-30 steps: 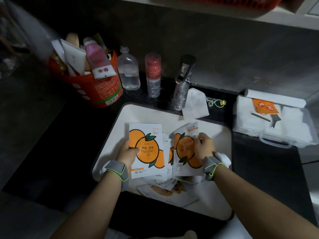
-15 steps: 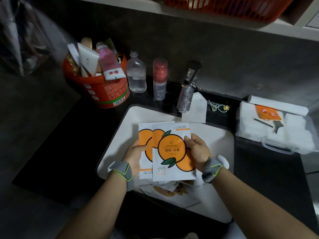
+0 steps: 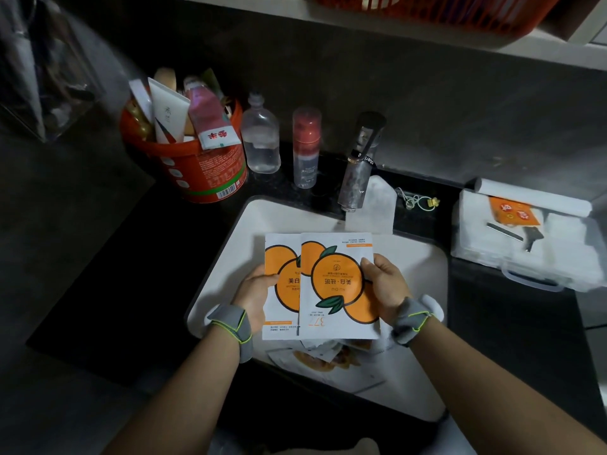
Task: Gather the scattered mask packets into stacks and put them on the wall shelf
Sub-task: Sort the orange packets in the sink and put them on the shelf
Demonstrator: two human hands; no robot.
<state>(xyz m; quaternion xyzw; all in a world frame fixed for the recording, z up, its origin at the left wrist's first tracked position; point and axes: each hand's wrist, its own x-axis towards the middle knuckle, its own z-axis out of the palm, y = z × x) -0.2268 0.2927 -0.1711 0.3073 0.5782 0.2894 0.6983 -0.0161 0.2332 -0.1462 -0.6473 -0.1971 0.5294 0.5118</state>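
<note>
Orange-and-white mask packets are in both your grips, held up over the white sink [image 3: 226, 257]. Your left grip [image 3: 254, 295] has its thumb laid across the face of the rear packet [image 3: 282, 257] with the fingers tucked out of sight behind it, so it's clamped on that left edge. Your right grip [image 3: 386, 285] is curled round the right edge of the front packet [image 3: 335, 284], thumb on the print. The front one overlaps the rear one between your grips and sits upside down, its number at the end nearest you. I can't tell whether more packets are hiding behind those two. Just below your grips, down in the sink, a few loose packets [image 3: 323, 364] lie in a messy heap. Beyond your grips is the tap [image 3: 359, 165], with a white pouch [image 3: 377, 205] just beside it. Past your left grip on the black worktop [image 3: 131, 274] stands a red tub [image 3: 203, 169] stuffed with tubes, then a clear bottle [image 3: 261, 139] and a red-capped spray bottle [image 3: 306, 149]. Off past your right grip there's a clear plastic box [image 3: 525, 254]. Well above everything runs the wall shelf [image 3: 394, 34], with an orange basket [image 3: 443, 11] on it.
</note>
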